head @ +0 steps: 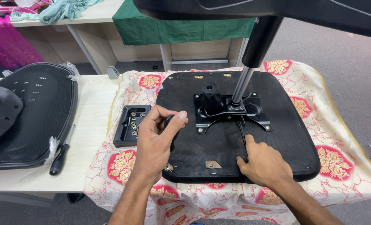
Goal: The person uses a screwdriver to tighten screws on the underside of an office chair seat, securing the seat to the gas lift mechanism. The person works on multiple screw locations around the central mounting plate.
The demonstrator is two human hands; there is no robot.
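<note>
An upturned black chair seat [219, 146] lies on a cloth-covered table. A black metal mechanism plate [229, 110] is bolted to its middle, with a gas-lift cylinder [252, 62] rising from it. My left hand [156, 139] is at the seat's left edge, fingers closed on a small black part. My right hand [262, 164] rests on the seat's front right area, fingers next to a thin black lever rod [241, 133].
A black tray of screws and washers [131, 124] sits left of the seat. A black mesh chair backrest [27, 112] lies at far left, with a black-handled screwdriver [61, 156] beside it. The chair base [277, 12] hangs overhead. A floral cloth [339, 125] covers the table.
</note>
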